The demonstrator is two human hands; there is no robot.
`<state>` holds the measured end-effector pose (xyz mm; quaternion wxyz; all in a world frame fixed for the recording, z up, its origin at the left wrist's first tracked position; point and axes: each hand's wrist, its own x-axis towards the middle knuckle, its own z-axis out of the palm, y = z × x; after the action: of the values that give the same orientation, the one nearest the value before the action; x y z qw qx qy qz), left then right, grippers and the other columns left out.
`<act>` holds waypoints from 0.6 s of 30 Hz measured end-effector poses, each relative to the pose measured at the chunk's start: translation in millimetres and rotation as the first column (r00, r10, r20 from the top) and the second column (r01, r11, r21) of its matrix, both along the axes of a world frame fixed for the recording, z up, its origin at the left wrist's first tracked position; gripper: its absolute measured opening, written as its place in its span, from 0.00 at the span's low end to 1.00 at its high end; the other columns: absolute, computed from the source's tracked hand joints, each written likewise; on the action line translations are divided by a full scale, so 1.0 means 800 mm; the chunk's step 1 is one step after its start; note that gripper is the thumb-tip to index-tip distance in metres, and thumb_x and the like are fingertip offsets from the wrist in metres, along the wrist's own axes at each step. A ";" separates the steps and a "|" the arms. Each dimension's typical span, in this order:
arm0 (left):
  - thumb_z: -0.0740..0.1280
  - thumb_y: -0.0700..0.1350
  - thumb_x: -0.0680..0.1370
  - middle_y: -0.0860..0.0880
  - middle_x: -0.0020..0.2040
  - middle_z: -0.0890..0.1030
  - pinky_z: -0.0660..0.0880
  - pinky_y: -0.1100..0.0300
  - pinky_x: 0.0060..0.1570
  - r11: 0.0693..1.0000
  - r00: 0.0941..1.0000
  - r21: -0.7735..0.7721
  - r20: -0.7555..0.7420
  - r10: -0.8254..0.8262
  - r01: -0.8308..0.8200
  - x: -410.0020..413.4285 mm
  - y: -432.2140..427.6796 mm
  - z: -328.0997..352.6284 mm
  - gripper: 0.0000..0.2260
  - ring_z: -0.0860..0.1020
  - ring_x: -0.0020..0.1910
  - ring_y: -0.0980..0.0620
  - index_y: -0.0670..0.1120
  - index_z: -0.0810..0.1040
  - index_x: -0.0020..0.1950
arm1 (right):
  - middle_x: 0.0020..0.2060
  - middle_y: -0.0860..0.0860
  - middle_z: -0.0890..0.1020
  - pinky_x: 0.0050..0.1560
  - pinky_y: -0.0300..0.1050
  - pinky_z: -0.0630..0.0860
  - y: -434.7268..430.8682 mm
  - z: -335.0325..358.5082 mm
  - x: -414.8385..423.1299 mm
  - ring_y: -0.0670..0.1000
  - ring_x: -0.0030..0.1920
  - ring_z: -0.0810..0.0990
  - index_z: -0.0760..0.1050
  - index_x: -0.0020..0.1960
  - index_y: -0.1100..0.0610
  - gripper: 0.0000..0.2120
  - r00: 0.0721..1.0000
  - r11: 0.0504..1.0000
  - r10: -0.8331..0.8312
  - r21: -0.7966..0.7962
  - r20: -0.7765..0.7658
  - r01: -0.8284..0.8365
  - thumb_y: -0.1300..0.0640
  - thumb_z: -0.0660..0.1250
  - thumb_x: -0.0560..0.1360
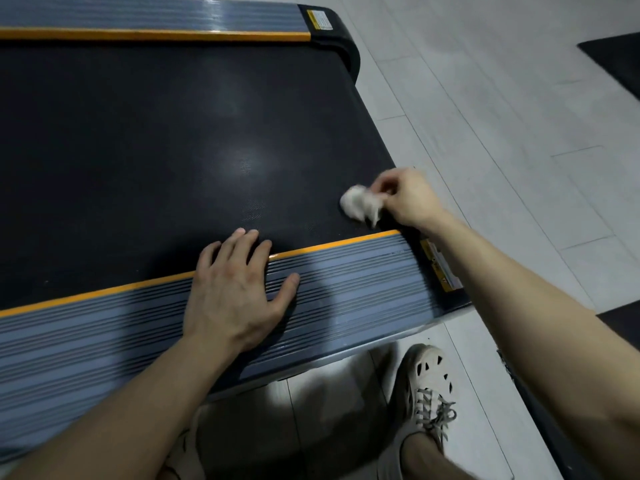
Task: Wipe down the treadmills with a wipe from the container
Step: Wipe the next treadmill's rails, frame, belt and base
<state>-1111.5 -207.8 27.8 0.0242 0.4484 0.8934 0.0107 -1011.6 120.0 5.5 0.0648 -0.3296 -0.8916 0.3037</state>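
Pale grey floor tiles (485,98) surround a treadmill (173,133) whose black belt fills most of the view, with ribbed grey side rails (346,282) edged by orange strips (329,244) on the near and far sides. Yellow-and-white warning labels (440,265) sit at the rear end of each rail; their print is too small to read. The right hand (408,199) pinches a crumpled white wipe (362,204) against the belt near its rear corner, fingers curled shut around it. The left hand (235,289) lies flat and open on the near rail, fingers spread, fingertips reaching over the orange strip onto the belt, holding nothing. A beige perforated shoe (426,386) stands on the floor below.
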 end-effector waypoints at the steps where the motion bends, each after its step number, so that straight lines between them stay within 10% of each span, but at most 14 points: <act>1: 0.49 0.72 0.82 0.46 0.80 0.71 0.61 0.42 0.80 1.000 1.000 -0.003 0.000 0.001 -0.001 0.000 0.000 0.001 0.37 0.65 0.82 0.46 0.48 0.75 0.78 | 0.44 0.55 0.83 0.42 0.47 0.72 0.007 -0.004 -0.002 0.55 0.45 0.82 0.84 0.47 0.59 0.03 0.996 0.991 -0.093 0.101 0.016 0.091 0.63 0.75 0.73; 11: 0.48 0.72 0.82 0.46 0.81 0.70 0.58 0.41 0.81 1.000 1.000 -0.003 0.010 0.007 -0.007 0.002 -0.002 0.001 0.37 0.63 0.83 0.47 0.49 0.74 0.78 | 0.44 0.45 0.81 0.46 0.40 0.78 -0.059 0.025 -0.024 0.44 0.43 0.80 0.83 0.46 0.49 0.04 0.976 0.997 0.037 0.068 -0.214 -0.023 0.58 0.73 0.74; 18: 0.48 0.73 0.82 0.47 0.81 0.69 0.57 0.41 0.81 1.000 0.999 0.006 0.039 0.009 -0.009 0.002 -0.001 0.001 0.38 0.61 0.84 0.48 0.49 0.74 0.79 | 0.48 0.42 0.85 0.57 0.47 0.82 -0.055 0.051 -0.034 0.43 0.50 0.83 0.85 0.53 0.45 0.07 0.979 0.981 0.188 -0.032 -0.078 -0.191 0.52 0.73 0.76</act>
<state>-1109.7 -208.5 28.3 0.0399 0.4443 0.8947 0.0225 -1038.4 76.1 46.3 0.0622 -0.2328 -0.9097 0.3382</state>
